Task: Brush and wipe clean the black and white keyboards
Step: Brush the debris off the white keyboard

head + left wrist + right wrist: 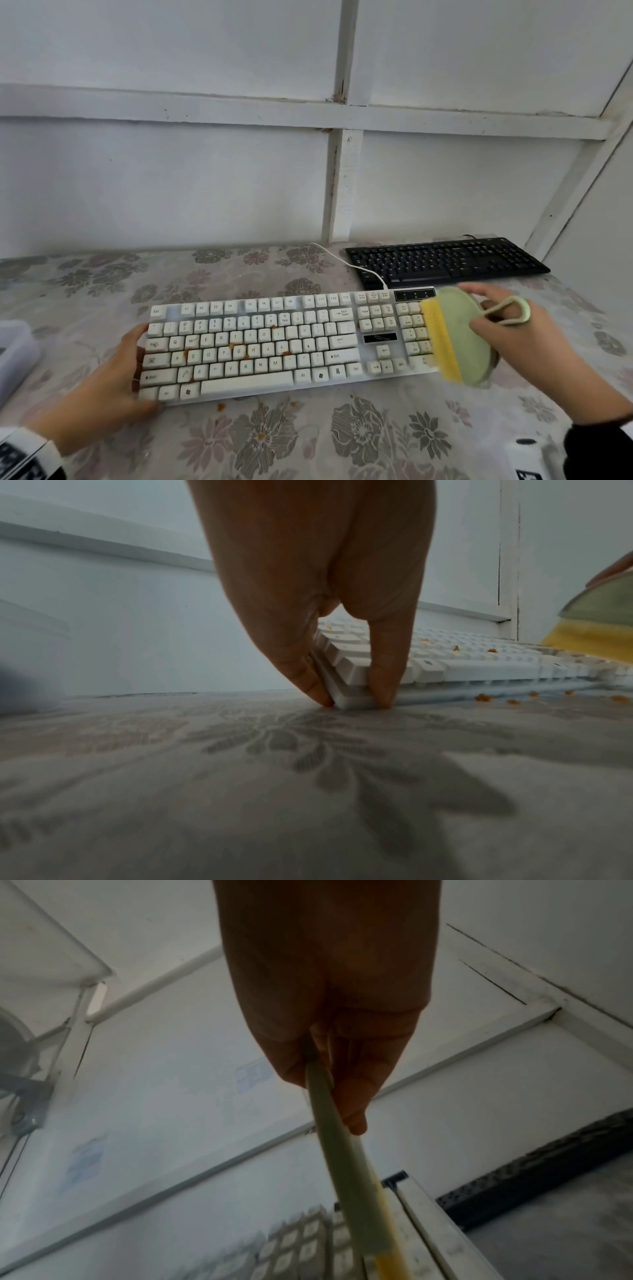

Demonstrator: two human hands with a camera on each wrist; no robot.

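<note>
The white keyboard [287,346] lies across the middle of the floral-clothed desk [376,435], with orange crumbs [236,346] on its keys and more on the cloth along its near edge. The left hand [102,401] pinches its left end, thumb on the near edge and fingers on the side. The right hand [507,335] grips a green brush [462,339] whose yellow bristles [440,342] rest on the number pad, hiding its right end. The black keyboard [445,260] sits behind, against the wall; the white cable [346,260] runs across its left corner. A translucent box [13,356] stands at the left edge.
</note>
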